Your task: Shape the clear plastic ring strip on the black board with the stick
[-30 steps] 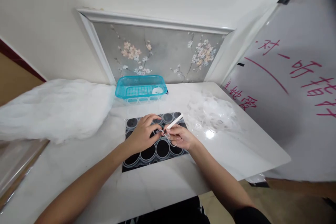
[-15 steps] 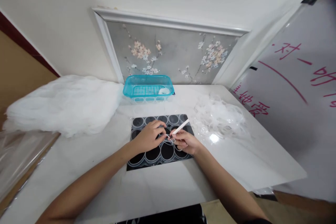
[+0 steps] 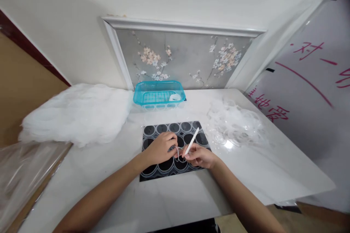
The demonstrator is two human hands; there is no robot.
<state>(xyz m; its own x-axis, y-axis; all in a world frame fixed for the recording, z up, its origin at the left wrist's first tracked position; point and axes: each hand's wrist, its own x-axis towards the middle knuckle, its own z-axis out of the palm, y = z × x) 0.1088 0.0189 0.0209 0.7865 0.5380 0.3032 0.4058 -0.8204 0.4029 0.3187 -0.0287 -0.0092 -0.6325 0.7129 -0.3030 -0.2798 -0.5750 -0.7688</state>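
Observation:
My right hand (image 3: 201,156) is closed around a slim white pen-like stick (image 3: 192,140), which slants up and to the right. In the fingers of my left hand (image 3: 162,148) is a thin pale ring-like strip (image 3: 178,153), and it reaches across to the right fingertips. Whether the stick touches the strip I cannot tell. Both hands are over a black sheet (image 3: 166,166) printed or laid with rows of pale-edged circles. The sheet lies flat on the white table (image 3: 169,200), partly covered by my hands.
Behind the sheet stands a blue plastic basket (image 3: 139,98) with a few white pieces inside. A large heap of white, filmy material (image 3: 76,114) is on the left. To the right lies a tangle of clear rings (image 3: 237,123). A whiteboard (image 3: 306,116) borders the right side.
The view has shifted slightly, so everything sits further right. The stick has become steeper, and both hands have come a little nearer me over the sheet.

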